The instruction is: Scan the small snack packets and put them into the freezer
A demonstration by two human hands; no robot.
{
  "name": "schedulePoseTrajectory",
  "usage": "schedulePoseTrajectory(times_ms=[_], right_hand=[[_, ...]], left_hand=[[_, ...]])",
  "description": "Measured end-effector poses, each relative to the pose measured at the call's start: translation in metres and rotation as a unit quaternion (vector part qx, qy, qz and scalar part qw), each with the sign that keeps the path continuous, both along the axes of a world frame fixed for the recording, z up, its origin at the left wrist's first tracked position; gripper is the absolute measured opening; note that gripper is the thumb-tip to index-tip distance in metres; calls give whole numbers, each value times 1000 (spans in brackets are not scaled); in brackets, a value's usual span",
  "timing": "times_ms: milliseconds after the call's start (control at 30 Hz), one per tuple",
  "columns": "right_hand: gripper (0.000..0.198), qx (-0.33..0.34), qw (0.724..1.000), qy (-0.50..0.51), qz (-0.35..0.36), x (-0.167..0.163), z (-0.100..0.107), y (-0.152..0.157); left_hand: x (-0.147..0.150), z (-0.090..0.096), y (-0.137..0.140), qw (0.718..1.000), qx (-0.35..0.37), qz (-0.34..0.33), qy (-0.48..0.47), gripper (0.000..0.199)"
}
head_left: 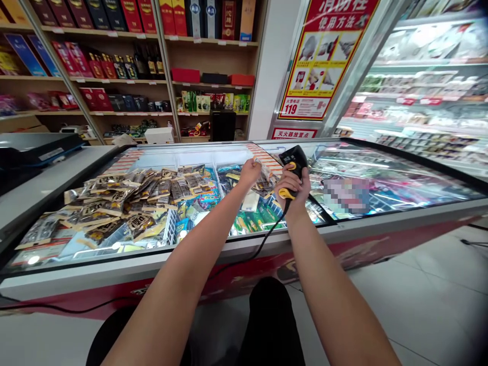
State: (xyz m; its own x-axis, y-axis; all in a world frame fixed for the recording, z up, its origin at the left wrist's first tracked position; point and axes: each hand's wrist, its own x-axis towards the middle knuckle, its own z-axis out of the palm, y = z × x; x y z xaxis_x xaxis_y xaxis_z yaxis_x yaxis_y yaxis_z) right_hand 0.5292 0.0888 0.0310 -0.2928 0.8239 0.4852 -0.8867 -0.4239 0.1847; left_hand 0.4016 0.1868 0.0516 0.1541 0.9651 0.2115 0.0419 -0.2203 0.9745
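Note:
My right hand (293,185) grips a black and yellow barcode scanner (294,156), its head raised above the chest freezer (213,249) and its cord hanging down across the front edge. To the left of it, my left hand (250,173) is closed over the freezer, fingers pinching a small pale packet (264,175) that is largely hidden and blurred. Many dark snack packets (114,195) with tan edges lie in a loose pile on the freezer's left part. Under my hands, green packs (253,219) and a white card (250,201) show inside the freezer.
White wire dividers (170,227) split the freezer. A glass lid (381,178) covers its right side. A counter with a black device (34,150) stands at left. Shelves of boxes and bottles (148,63) line the back; a refrigerated display (427,91) stands at right. My knees are close to the freezer front.

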Motion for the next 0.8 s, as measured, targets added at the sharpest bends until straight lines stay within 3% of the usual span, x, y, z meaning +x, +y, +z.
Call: schedulePoseTrajectory(times_ms=[67, 167, 233, 400, 533, 667, 800], right_hand=[[28, 2, 1000, -8, -8, 0, -1, 1], [27, 4, 1000, -20, -23, -2, -1, 1], [27, 3, 999, -28, -31, -3, 0, 1], [26, -9, 998, -57, -36, -3, 3, 1], [28, 19, 996, -87, -20, -2, 2, 4], [36, 62, 992, -106, 27, 0, -2, 9], [37, 55, 989, -114, 81, 4, -2, 15]], left_hand=[[-5, -4, -6, 985, 43, 1, 170, 25], [-17, -11, -17, 930, 89, 1, 357, 44], [-27, -14, -22, 916, 108, 9, 386, 51], [-71, -14, -23, 916, 171, 76, 354, 44], [-135, 1, -24, 857, 181, 138, 462, 44], [-213, 21, -37, 784, 142, 196, 572, 49], [-297, 39, -54, 729, 105, 264, 622, 56]])
